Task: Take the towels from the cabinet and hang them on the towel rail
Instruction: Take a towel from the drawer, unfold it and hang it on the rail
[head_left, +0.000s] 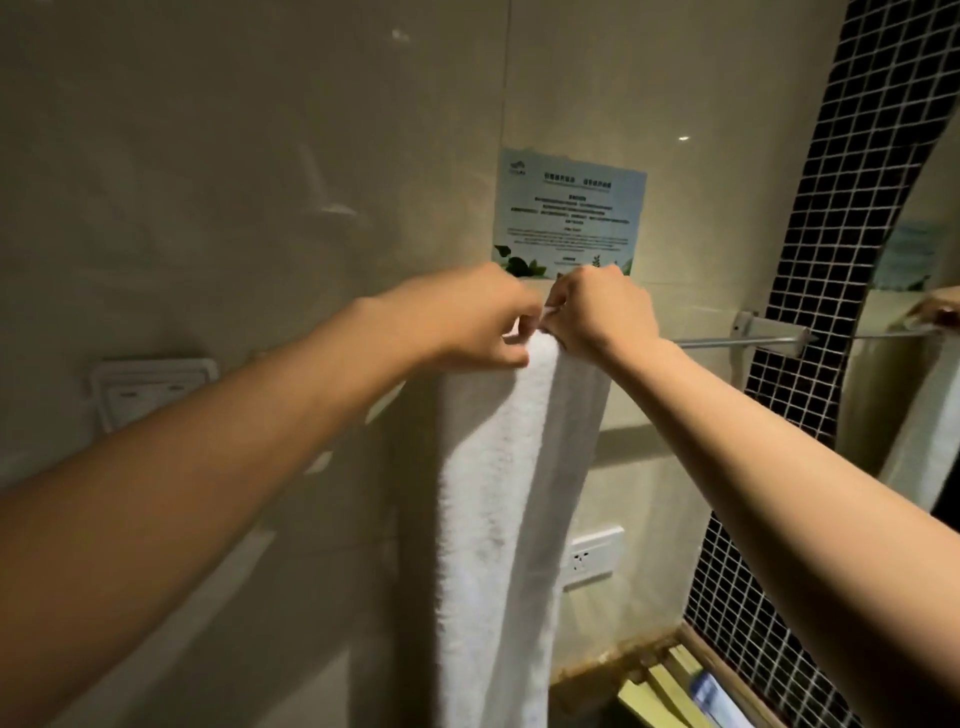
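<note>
Head: notice (569, 208) above towel (498, 493)

A single wide-angle view from a camera worn on the person's head, facing forward and slightly down at a tiled bathroom wall (260, 156). It sits close (within arm's reach), both forearms stretching in from the lower corners.

left hand (478, 317): arm stretched forward, fingers curled, pinching | right hand (597, 312): just beside it, knuckles up, fingers curled, pinching
</note>
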